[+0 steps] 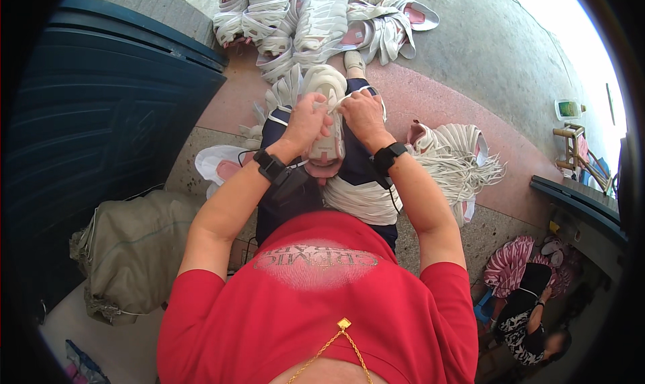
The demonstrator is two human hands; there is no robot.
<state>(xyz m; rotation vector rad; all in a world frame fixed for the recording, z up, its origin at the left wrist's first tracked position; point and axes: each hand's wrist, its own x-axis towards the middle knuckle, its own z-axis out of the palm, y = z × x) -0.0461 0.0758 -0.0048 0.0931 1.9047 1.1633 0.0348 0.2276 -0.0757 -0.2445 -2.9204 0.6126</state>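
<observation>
A pale beige-white sneaker (325, 150) with a pink heel lies lengthwise on my lap, toe pointing away from me. My left hand (308, 122) rests on its left side, fingers curled in against the lacing area. On the other side my right hand (363, 117) pinches a white shoelace (346, 96) beside the tongue, and a loop of it shows past the knuckles. Across my right thigh is a thick bundle of white shoelaces (363, 201). What the left fingertips touch is partly hidden.
Stacked white shoes (322, 18) fill the floor ahead. More shoes (447, 142) with loose laces (474, 176) lie at right, a white shoe (218, 163) at left. A dark door (101, 102) and a sack (144, 249) stand left. Another person (527, 317) sits lower right.
</observation>
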